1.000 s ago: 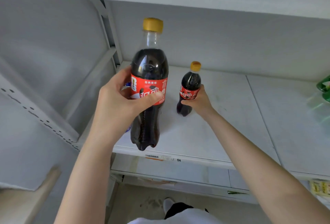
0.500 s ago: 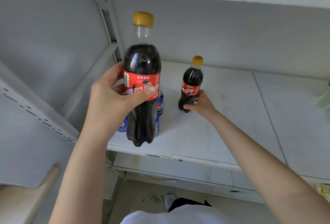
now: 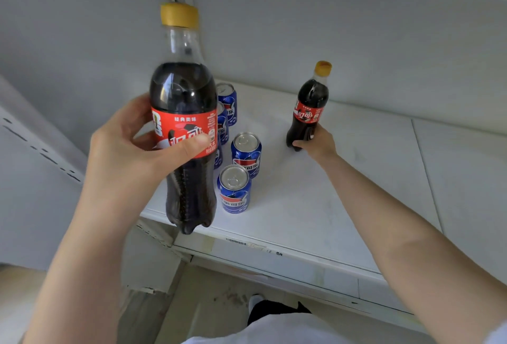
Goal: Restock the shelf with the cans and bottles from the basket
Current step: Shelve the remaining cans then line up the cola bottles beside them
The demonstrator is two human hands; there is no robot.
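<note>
My left hand (image 3: 131, 151) grips a large cola bottle (image 3: 183, 135) with a red label and yellow cap, held upright in the air in front of the shelf's left end. My right hand (image 3: 317, 145) holds the lower part of a second cola bottle (image 3: 310, 105), which stands upright further back on the white shelf (image 3: 343, 193). Several blue cans (image 3: 245, 153) stand in a cluster on the shelf's left side, partly hidden behind the large bottle. The basket is out of view.
The shelf's grey back wall (image 3: 329, 42) rises behind the bottles, and a slanted perforated upright (image 3: 41, 146) runs along the left. The shelf's front edge (image 3: 247, 242) carries a price strip. The floor and my shoe (image 3: 256, 301) show below.
The view has tilted down and shifted, revealing the blue cans. The right hand has slid lower on its bottle, which stands further back. The large bottle stays raised in my left hand.
</note>
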